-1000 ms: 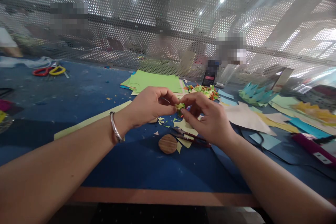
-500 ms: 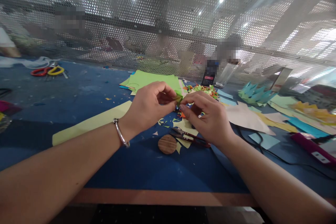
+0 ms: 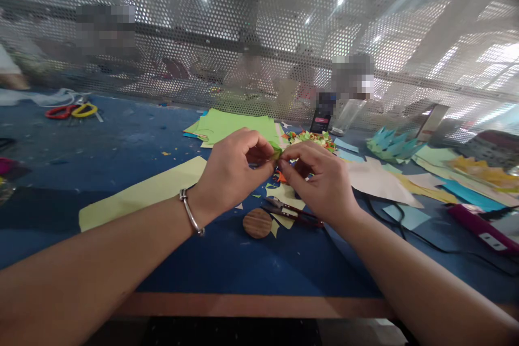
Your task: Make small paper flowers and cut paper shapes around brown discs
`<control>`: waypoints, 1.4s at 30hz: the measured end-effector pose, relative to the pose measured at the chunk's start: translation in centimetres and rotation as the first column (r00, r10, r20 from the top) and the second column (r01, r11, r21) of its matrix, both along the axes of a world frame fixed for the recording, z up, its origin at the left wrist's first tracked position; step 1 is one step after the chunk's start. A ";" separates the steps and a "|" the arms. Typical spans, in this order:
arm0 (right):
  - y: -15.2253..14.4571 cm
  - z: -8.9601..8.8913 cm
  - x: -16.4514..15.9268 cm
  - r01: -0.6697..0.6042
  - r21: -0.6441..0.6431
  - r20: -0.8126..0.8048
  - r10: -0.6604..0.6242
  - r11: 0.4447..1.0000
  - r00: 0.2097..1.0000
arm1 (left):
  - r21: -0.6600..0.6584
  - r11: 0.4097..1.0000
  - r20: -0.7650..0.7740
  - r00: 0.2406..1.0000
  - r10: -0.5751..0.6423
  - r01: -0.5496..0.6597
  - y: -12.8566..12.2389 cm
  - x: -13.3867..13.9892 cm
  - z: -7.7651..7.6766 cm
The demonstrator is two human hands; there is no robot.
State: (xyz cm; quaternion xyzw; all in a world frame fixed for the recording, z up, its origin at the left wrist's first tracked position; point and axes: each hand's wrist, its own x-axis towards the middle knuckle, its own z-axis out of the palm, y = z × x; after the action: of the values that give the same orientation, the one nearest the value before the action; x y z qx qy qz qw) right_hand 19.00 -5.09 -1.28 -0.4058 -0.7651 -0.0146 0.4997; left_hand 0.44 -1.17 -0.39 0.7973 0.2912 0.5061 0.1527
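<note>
Between my fingertips is a small piece of green paper (image 3: 276,150), partly hidden by the fingers. My left hand (image 3: 239,170) pinches it from the left, and a silver bracelet (image 3: 191,213) circles that wrist. From the other side my right hand (image 3: 324,178) pinches its edge with thumb and forefinger. Below the hands, dark-handled thread snips (image 3: 292,213) lie on yellow paper scraps, next to a round wooden disc (image 3: 258,223). A pile of small coloured paper bits (image 3: 310,139) sits just beyond my right hand.
Green paper sheets (image 3: 239,124) lie behind my hands, and a long pale yellow strip (image 3: 138,194) at left. Red and yellow scissors (image 3: 71,111) rest far left. A phone (image 3: 321,113) leans by a perforated screen. At right are folded blue paper (image 3: 391,145) and a purple power strip (image 3: 480,227).
Both hands keep their pinch on the green paper. My left hand has shifted slightly right and turned a little, and the green piece shows less between the fingers.
</note>
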 end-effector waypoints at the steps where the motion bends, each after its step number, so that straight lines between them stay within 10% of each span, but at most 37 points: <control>1: 0.0 0.0 0.0 0.003 0.006 0.004 -0.003 1.000 1.000 | -0.002 1.000 -0.005 1.000 0.000 0.000 0.0 0.0 -0.1; 42: -0.3 0.2 -0.1 0.074 0.035 0.046 -0.076 0.997 0.996 | -0.203 0.973 0.019 0.994 -0.105 0.107 0.5 -0.5 0.1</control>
State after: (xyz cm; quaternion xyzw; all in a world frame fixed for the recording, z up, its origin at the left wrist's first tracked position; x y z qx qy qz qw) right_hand 18.95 -5.38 -1.09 -0.4255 -0.7607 -0.0557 0.4871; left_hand -0.02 -0.69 -0.29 0.7898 0.2979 0.4680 0.2617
